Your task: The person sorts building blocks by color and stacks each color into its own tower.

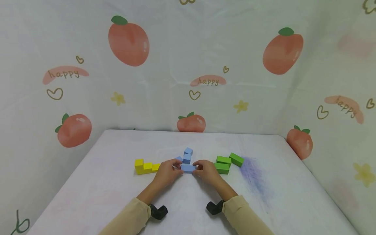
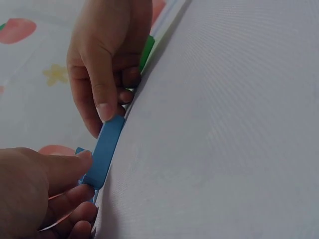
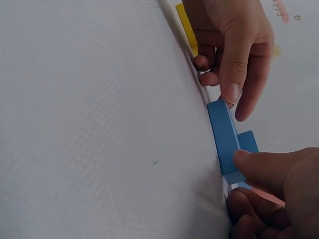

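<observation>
A long blue block [image 1: 188, 168] lies flat on the table between both hands. At its left end, my left hand [image 1: 167, 174] holds it with thumb and fingers. The right hand [image 1: 209, 173] pinches the opposite end. In the left wrist view the block [image 2: 105, 152] spans from one thumb to the other; the right wrist view shows its long side [image 3: 223, 137] too. Just behind it stand a small blue block [image 1: 187, 159] and, farther back, another blue block [image 1: 188, 151]. One more blue piece [image 1: 179, 158] is partly hidden behind the left hand.
Yellow blocks [image 1: 139, 167] form a stepped row left of the left hand, partly covered by it. Beside the right hand are green blocks [image 1: 222, 168], one set at an angle [image 1: 236, 159]. A patterned cloth wall [image 1: 164, 98] rises behind the white table [image 1: 102, 182].
</observation>
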`<state>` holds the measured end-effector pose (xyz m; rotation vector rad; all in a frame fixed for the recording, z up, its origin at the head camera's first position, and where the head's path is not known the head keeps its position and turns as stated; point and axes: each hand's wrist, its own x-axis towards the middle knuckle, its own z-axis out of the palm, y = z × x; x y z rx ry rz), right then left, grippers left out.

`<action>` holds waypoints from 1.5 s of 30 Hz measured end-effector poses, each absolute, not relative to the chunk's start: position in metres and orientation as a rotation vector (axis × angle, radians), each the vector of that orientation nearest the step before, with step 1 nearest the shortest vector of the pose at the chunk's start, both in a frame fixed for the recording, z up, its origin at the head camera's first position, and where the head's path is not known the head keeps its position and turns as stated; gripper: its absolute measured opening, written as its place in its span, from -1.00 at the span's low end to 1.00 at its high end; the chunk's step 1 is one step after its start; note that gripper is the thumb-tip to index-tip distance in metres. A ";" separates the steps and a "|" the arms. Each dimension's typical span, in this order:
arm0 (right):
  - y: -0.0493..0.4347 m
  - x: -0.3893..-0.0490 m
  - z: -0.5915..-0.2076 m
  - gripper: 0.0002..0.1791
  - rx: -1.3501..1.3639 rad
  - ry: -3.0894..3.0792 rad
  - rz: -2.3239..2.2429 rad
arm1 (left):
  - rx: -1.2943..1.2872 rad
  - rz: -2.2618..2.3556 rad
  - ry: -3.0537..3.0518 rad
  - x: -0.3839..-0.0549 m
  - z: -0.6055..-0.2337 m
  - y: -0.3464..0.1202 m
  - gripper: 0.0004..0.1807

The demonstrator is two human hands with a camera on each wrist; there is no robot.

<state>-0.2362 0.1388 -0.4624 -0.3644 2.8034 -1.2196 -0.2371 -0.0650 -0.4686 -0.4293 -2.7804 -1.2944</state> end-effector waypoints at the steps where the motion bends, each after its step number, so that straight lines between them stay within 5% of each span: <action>1: 0.139 -0.236 -0.463 -0.70 -0.365 2.799 -1.217 | -0.423 -1.280 -2.797 -0.237 -0.468 -0.065 -0.67; 45: 0.141 -0.237 -0.468 -0.68 -0.340 2.794 -1.231 | -0.372 -1.293 -2.760 -0.244 -0.463 -0.062 -0.69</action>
